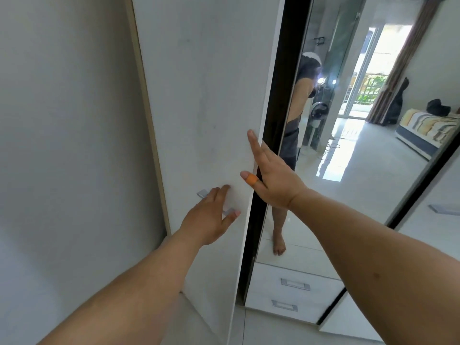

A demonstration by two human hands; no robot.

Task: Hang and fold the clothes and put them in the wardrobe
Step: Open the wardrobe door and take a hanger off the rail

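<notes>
A white wardrobe door (206,95) stands slightly ajar, a dark gap showing along its right edge. My left hand (209,215) lies over the door's silver handle (202,194) with fingers straight against the panel. My right hand (271,175) rests at the door's free edge, fingers extended, with an orange band on the thumb. No clothes are in either hand, and the wardrobe's inside is hidden.
A mirror door (348,120) stands to the right, reflecting a person, a bed and a bright balcony door. Two white drawers (293,292) sit below the mirror. A grey wall (69,120) closes the left side. Another white door with a handle (443,210) is at far right.
</notes>
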